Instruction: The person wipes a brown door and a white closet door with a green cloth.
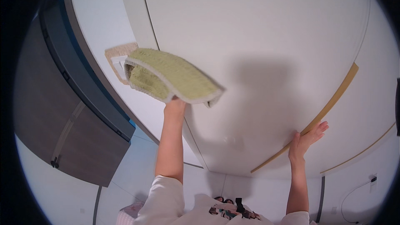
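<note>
A green towelling cloth with a pale grey border hangs folded over my left hand, which holds it up. Most of that hand is hidden beneath the cloth; only a bit near the wrist shows. Behind the cloth is a large smooth white door panel. The cloth's left end overlaps a white wall switch with a tan surround. On the right, my right hand rests its palm side against a long gold handle strip, thumb apart from the extended fingers.
A dark brown door or panel with a black handle stands at the left. At lower right a cable hangs from a wall socket. Another thin gold strip runs along the right. Pale tiled floor shows below.
</note>
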Available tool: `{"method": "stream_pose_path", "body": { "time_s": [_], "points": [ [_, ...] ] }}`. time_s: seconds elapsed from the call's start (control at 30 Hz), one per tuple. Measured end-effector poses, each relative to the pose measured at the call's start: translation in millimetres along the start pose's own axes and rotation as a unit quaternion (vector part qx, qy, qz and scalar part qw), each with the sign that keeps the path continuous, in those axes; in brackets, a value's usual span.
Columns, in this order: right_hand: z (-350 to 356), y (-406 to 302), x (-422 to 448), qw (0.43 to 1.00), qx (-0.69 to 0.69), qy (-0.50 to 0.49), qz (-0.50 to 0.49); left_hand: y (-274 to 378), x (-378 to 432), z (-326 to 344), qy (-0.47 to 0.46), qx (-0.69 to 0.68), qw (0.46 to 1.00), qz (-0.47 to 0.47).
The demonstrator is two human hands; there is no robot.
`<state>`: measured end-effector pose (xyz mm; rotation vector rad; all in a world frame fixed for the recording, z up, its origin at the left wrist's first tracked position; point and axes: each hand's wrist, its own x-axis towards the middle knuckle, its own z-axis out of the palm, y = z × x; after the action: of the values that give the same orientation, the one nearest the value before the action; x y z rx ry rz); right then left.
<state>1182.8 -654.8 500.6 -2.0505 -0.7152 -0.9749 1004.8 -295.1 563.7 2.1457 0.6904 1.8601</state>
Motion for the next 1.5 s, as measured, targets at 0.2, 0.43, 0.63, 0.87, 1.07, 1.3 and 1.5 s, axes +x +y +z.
{"method": "stream_pose_path", "body": {
  "time_s": [0.2,0.43,0.63,0.87,1.07,1.3,1.5],
  "points": [
    [1.5,-7.5,-0.4,1.0,0.015,-0.011,0.007,55.7,1.5,10.9,0.014,0.107,0.988,0.113],
    [-6.4,-4.8,1.2,0.999,0.024,-0.017,-0.029,163.2,-9.7,15.4,-0.125,-0.049,0.972,0.195],
    [-59.2,17.7,-4.2,0.974,0.164,-0.109,-0.114,137.6,62.8,13.9,0.092,-0.025,0.971,0.221],
    [-131.2,117.1,3.2,0.949,0.276,-0.118,-0.098,235.9,60.1,56.2,0.047,0.043,0.997,0.038],
    [-174.1,194.4,8.2,0.934,0.33,-0.121,-0.066,342.8,22.0,119.8,0.083,0.175,0.975,0.107],
    [-212.6,217.3,42.8,0.931,0.35,-0.09,-0.059,513.4,-13.3,157.7,0.034,0.083,0.945,0.316],
    [-216.2,167.2,106.5,0.898,0.331,-0.083,-0.278,569.6,-67.0,199.7,-0.076,0.085,0.929,0.352]
  ]
}}
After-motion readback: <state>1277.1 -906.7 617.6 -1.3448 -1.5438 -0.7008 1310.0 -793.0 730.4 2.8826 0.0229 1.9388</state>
